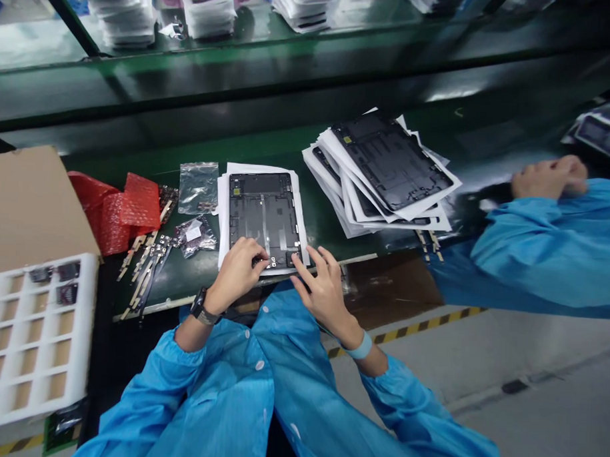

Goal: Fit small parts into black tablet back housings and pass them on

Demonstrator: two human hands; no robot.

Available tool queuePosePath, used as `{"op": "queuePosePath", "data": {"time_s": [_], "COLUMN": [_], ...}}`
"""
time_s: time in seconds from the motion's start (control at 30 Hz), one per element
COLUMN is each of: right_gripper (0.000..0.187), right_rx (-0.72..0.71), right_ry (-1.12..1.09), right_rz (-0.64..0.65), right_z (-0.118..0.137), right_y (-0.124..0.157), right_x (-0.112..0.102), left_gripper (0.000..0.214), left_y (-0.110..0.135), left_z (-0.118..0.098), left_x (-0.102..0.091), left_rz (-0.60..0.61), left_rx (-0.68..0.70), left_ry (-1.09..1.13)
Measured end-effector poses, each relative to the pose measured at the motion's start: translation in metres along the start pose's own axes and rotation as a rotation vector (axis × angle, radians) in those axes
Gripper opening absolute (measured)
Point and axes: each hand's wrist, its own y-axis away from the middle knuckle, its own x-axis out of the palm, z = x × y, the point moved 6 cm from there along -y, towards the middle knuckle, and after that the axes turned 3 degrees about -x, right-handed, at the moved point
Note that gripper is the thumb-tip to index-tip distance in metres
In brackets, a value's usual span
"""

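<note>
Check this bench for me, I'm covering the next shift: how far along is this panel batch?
Seemingly done: the stack of black panels on white sheets to the right. In hand: one panel under the left hand and right hand. Left: loose metal strips and a small plastic bag beside it.

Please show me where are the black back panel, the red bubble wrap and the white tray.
Back panel (265,210), head view, middle of its face.
Bubble wrap (140,203), head view, top fold.
Tray (85,327), head view, right rim.
</note>
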Motion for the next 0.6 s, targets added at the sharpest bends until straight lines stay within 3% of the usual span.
{"op": "queuePosePath", "data": {"time_s": [0.17, 0.33, 0.47, 0.6], "right_gripper": [0.040, 0.041, 0.029, 0.027], "right_rx": [-0.024, -0.034, -0.045, -0.147], "right_ry": [0.011, -0.143, -0.227, -0.222], "right_rz": [-0.020, 0.014, 0.051, -0.028], "right_z": [-0.003, -0.006, -0.009, -0.008], "right_y": [-0.003, -0.024, -0.041, -0.043], "right_x": [-0.007, -0.006, -0.004, -0.012], "left_gripper": [0.010, 0.008, 0.009, 0.010], "left_y": [0.000, -0.002, -0.002, 0.002], "left_z": [0.001, 0.002, 0.001, -0.005], "left_x": [0.001, 0.001, 0.001, 0.002], "left_rz": [0.003, 0.008, 0.019, 0.072], "left_rx": [0.002, 0.010, -0.016, -0.034], "left_ry": [-0.009, -0.004, 0.004, -0.055]}}
